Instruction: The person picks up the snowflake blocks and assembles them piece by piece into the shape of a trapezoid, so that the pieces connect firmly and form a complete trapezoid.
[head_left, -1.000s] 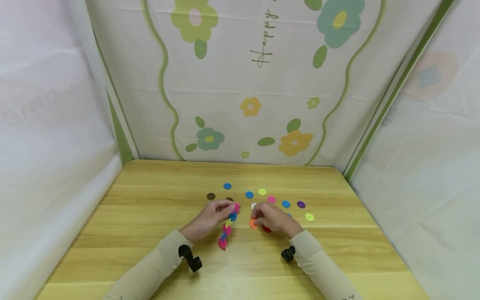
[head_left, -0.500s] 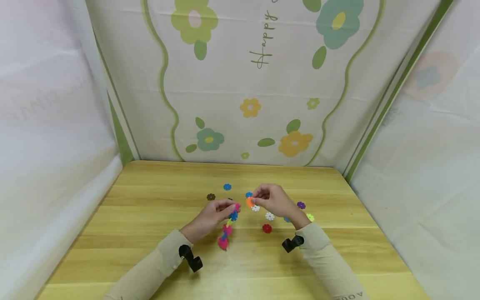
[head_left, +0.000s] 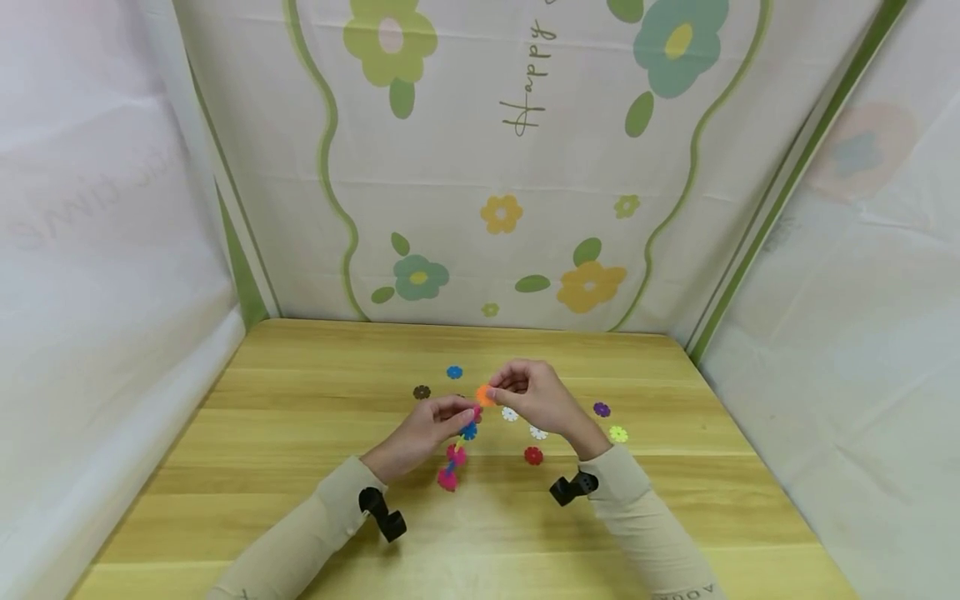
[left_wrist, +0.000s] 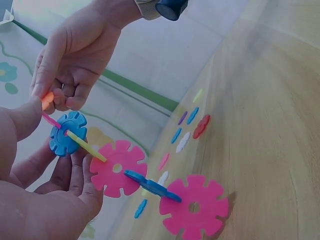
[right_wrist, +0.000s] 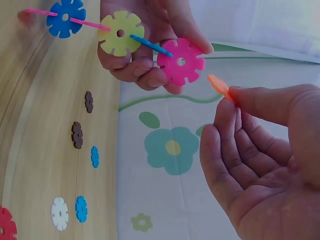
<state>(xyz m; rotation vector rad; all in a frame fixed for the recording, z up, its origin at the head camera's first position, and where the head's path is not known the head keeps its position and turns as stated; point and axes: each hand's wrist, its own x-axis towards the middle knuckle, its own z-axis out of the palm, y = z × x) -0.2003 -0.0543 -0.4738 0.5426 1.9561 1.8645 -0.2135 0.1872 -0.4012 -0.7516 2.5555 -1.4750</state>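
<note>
My left hand (head_left: 422, 435) pinches the top pink disc (right_wrist: 187, 74) of a chain of notched, flower-shaped plastic discs. Below it hang a blue disc (left_wrist: 64, 141), a yellow disc (right_wrist: 121, 41), another pink disc (left_wrist: 122, 177), a second blue disc (left_wrist: 150, 185) and a pink disc (left_wrist: 200, 210) at the bottom end. Between thumb and forefinger, my right hand (head_left: 542, 402) holds an orange notched disc (right_wrist: 218, 84). Its edge points toward the top pink disc, with a narrow gap between them in the right wrist view.
Loose discs lie on the wooden table (head_left: 300, 500): brown (head_left: 422, 392), blue (head_left: 454, 372), white (head_left: 538, 432), red (head_left: 533, 456), purple (head_left: 602, 409) and yellow (head_left: 618, 434), among others. Behind the table hangs a flower-printed cloth (head_left: 450, 167).
My right hand has lifted the orange disc from near the table and brought it up and left, beside the top of the chain. My left hand has stayed nearly in place.
</note>
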